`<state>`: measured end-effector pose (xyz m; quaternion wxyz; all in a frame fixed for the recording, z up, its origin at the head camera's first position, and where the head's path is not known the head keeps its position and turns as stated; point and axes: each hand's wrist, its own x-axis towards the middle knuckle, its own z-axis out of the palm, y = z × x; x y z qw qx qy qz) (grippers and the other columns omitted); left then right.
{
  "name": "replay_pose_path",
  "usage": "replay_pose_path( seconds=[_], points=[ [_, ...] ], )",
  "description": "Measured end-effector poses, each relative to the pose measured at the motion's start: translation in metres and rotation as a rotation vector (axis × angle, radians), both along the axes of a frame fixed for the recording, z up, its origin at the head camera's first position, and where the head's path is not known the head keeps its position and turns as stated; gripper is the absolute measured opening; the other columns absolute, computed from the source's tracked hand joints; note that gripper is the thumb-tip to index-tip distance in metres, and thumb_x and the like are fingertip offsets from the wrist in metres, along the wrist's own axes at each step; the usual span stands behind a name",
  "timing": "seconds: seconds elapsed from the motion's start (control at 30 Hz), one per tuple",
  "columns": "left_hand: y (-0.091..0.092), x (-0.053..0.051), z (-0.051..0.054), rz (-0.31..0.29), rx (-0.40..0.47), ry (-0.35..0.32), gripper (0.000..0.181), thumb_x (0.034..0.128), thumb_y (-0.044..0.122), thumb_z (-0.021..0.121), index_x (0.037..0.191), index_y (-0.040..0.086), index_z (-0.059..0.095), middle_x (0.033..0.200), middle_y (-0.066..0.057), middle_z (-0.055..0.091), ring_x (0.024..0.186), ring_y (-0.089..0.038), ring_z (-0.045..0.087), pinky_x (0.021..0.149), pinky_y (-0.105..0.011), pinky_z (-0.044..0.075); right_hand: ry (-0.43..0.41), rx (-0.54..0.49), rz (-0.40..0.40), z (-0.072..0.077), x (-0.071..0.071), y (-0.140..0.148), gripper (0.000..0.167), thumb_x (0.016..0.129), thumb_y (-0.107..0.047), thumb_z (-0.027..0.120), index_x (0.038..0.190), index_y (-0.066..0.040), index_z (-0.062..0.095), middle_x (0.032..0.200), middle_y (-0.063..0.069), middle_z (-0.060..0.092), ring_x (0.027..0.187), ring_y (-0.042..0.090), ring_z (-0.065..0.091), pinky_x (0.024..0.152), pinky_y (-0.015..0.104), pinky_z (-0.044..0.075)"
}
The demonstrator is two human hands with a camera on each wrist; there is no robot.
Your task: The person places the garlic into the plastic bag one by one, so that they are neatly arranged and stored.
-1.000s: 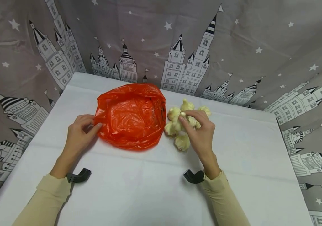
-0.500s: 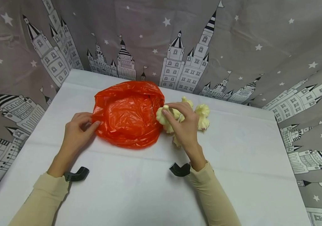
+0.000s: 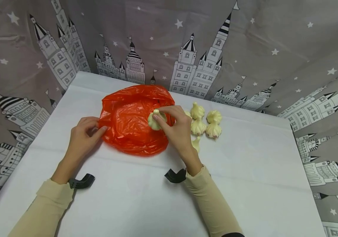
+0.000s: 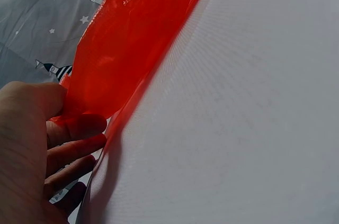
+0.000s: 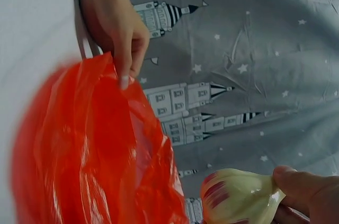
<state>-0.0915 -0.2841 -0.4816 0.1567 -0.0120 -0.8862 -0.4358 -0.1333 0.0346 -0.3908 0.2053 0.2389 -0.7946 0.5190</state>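
A red plastic bag (image 3: 130,120) lies spread on the white table with its mouth facing up. At the bag's left rim, my left hand (image 3: 81,136) pinches the plastic between thumb and index finger; in the left wrist view the other fingers (image 4: 74,150) show below the red film. My right hand (image 3: 179,126) holds a garlic bulb (image 3: 154,121) by its stem, over the right part of the bag's opening. Purple-red streaks mark the held garlic (image 5: 238,195) in the right wrist view. Several more garlic bulbs (image 3: 198,126) sit right of the bag, one partly behind my right wrist.
The white table (image 3: 257,184) reaches back to a grey curtain (image 3: 254,42) printed with castles and stars. A black wrist mount (image 3: 82,181) is strapped to the left wrist, another mount (image 3: 175,176) to the right.
My right hand has picked a garlic bulb from the group and carried it left until it is over the bag. The left hand keeps its pinch on the bag's rim.
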Motion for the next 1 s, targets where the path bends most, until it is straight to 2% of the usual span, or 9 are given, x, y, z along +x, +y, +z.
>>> replay_pose_path(
  seconds=[0.13, 0.3, 0.53, 0.7, 1.0],
  points=[
    [0.002, -0.001, 0.0, -0.003, 0.0, 0.0, 0.02, 0.0975, 0.017, 0.076, 0.085, 0.003, 0.07, 0.122, -0.014, 0.07, 0.118, -0.016, 0.054, 0.091, 0.004, 0.037, -0.011, 0.039, 0.011, -0.003, -0.002, -0.012, 0.02, 0.091, -0.017, 0.084, 0.106, -0.005, 0.081, 0.1, 0.007, 0.079, 0.099, 0.02, 0.067, 0.089, 0.032, 0.054],
    [0.003, -0.002, -0.001, -0.013, -0.004, 0.011, 0.02, 0.0975, 0.018, 0.076, 0.088, 0.001, 0.072, 0.122, -0.017, 0.07, 0.12, -0.027, 0.058, 0.092, 0.003, 0.036, -0.018, 0.063, 0.036, -0.006, -0.005, -0.028, 0.021, 0.091, -0.017, 0.085, 0.108, -0.006, 0.081, 0.1, 0.006, 0.079, 0.099, 0.018, 0.067, 0.089, 0.036, 0.055],
    [0.001, -0.001, 0.001, -0.003, -0.005, 0.007, 0.018, 0.0969, 0.017, 0.077, 0.086, 0.003, 0.072, 0.122, -0.014, 0.071, 0.119, -0.022, 0.055, 0.091, 0.004, 0.037, -0.068, 0.099, 0.081, -0.009, -0.007, -0.047, 0.023, 0.093, -0.022, 0.083, 0.109, -0.007, 0.08, 0.102, 0.005, 0.079, 0.1, 0.018, 0.066, 0.086, 0.041, 0.057],
    [0.0, 0.0, 0.001, -0.007, 0.003, 0.025, 0.017, 0.0962, 0.015, 0.078, 0.088, 0.001, 0.073, 0.121, -0.017, 0.071, 0.119, -0.027, 0.057, 0.091, 0.002, 0.038, -0.1, 0.109, 0.093, -0.01, -0.008, -0.06, 0.022, 0.092, -0.023, 0.084, 0.109, -0.009, 0.081, 0.103, 0.004, 0.079, 0.102, 0.018, 0.067, 0.089, 0.038, 0.058],
    [0.0, -0.001, -0.001, -0.008, -0.008, 0.009, 0.017, 0.0966, 0.018, 0.078, 0.094, 0.001, 0.076, 0.123, -0.017, 0.071, 0.122, -0.032, 0.058, 0.091, 0.003, 0.035, -0.134, 0.148, 0.13, -0.017, -0.01, -0.078, 0.023, 0.092, -0.024, 0.083, 0.109, -0.009, 0.081, 0.104, 0.003, 0.079, 0.102, 0.018, 0.068, 0.087, 0.035, 0.057]
  ],
)
